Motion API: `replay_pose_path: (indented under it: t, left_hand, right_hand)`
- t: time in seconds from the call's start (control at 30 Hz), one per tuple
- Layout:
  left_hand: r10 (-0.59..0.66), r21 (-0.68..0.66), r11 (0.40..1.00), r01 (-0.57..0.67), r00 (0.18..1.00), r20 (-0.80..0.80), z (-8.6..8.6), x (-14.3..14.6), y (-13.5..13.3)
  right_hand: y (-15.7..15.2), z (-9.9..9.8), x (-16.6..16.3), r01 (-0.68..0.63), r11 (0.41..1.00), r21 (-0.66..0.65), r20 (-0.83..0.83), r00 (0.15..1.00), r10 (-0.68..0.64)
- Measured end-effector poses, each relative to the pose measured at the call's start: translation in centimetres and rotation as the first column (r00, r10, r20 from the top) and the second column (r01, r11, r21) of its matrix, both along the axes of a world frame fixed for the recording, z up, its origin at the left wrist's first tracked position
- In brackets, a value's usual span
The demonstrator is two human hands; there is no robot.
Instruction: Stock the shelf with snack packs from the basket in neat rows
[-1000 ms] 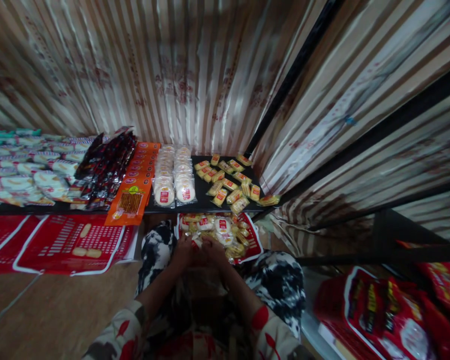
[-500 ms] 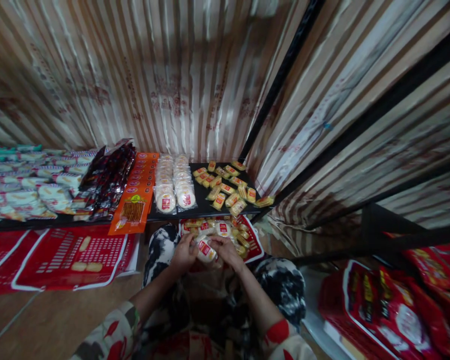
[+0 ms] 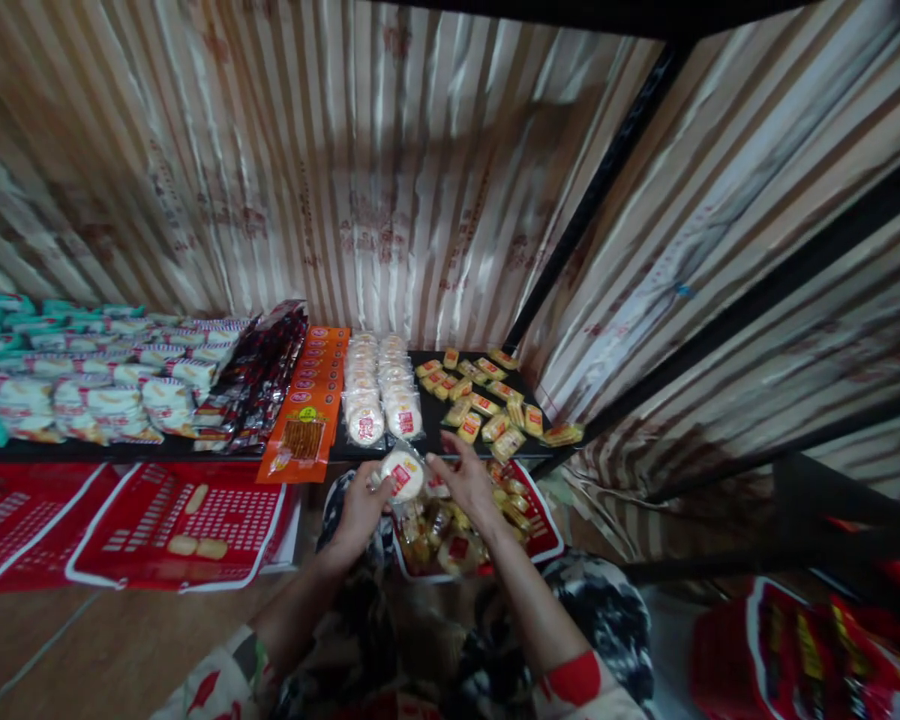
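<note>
My left hand (image 3: 360,512) pinches a round white wrapped rice cracker (image 3: 403,476) with a red label, its thumb on the packet. Close to its right side, my right hand (image 3: 466,488) has its fingers apart and nothing plainly between them. Under both hands is a red basket (image 3: 547,535) holding small yellow-wrapped snacks and a few round packets, partly hidden by the hands. Just beyond, two rows of round wrapped rice crackers (image 3: 365,425) lie on the black shelf (image 3: 390,455). To their right, small yellow packets (image 3: 484,404) lie scattered.
Left along the shelf are orange snack strips (image 3: 304,405), dark red packets (image 3: 259,385) and white packets (image 3: 97,405). A red basket (image 3: 187,530) with a few pale wrapped bars stands below left. Another basket (image 3: 727,640) with red bags is at right. Black posts (image 3: 592,200) frame striped cloth.
My left hand has lifted the rice cracker from above the basket toward the shelf. My right hand has come off it and opened. The view has shifted, so the shelf appears further right.
</note>
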State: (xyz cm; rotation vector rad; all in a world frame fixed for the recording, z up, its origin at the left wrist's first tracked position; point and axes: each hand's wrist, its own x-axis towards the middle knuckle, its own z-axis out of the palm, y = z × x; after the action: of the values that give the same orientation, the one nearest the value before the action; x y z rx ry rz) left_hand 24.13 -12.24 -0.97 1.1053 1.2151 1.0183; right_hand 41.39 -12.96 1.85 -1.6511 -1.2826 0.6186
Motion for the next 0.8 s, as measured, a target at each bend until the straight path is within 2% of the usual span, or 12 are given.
replay_pose_path:
  t: [0.03, 0.1, 0.2, 0.27, 0.37, 0.47, 0.53, 0.63, 0.8]
  left_hand:
    - [0.059, -0.026, 0.998, -0.058, 0.997, 0.05, 0.1, -0.1, 0.3]
    - [0.135, -0.067, 0.99, -0.126, 0.981, 0.142, 0.3, 0.0, 0.6]
    - [0.149, -0.116, 0.986, -0.124, 0.959, 0.243, 0.1, 0.8, 0.5]
    - [0.135, -0.14, 0.985, -0.103, 0.961, 0.243, -0.3, 1.4, 0.5]
    - [0.077, -0.126, 0.99, -0.066, 0.993, 0.088, -1.0, 1.8, 0.6]
    - [0.083, 0.058, 0.996, -0.073, 0.979, -0.187, -1.3, 1.7, 1.0]
    - [0.122, 0.229, 0.973, -0.042, 0.929, -0.35, -1.2, 1.6, 1.2]
    - [0.142, 0.4, 0.911, 0.104, 0.831, -0.538, -0.6, 1.7, 1.5]
    - [0.112, 0.472, 0.807, 0.354, 0.694, -0.711, -0.1, 2.3, 2.8]
  right_hand:
    - [0.0, -0.4, -0.3, 0.005, 0.999, -0.036, -0.058, 0.998, -0.007]
    - [-0.2, -1.2, -1.1, -0.083, 0.99, -0.11, -0.206, 0.977, 0.059]
    - [-0.6, -2.2, -2.6, -0.213, 0.969, -0.126, -0.399, 0.905, 0.147]
    - [-0.6, -2.7, -3.1, -0.216, 0.969, -0.119, -0.444, 0.884, 0.143]
    - [0.3, -3.4, -2.6, -0.177, 0.978, -0.108, -0.407, 0.906, 0.118]
    - [1.9, -3.7, -1.3, -0.165, 0.982, -0.088, -0.325, 0.937, 0.128]
    - [3.0, -3.8, -0.4, -0.172, 0.982, -0.077, -0.268, 0.952, 0.146]
    - [4.6, -3.9, 0.3, -0.193, 0.978, -0.077, -0.182, 0.967, 0.177]
    - [6.6, -4.3, 0.7, -0.137, 0.982, -0.134, 0.014, 0.99, 0.14]
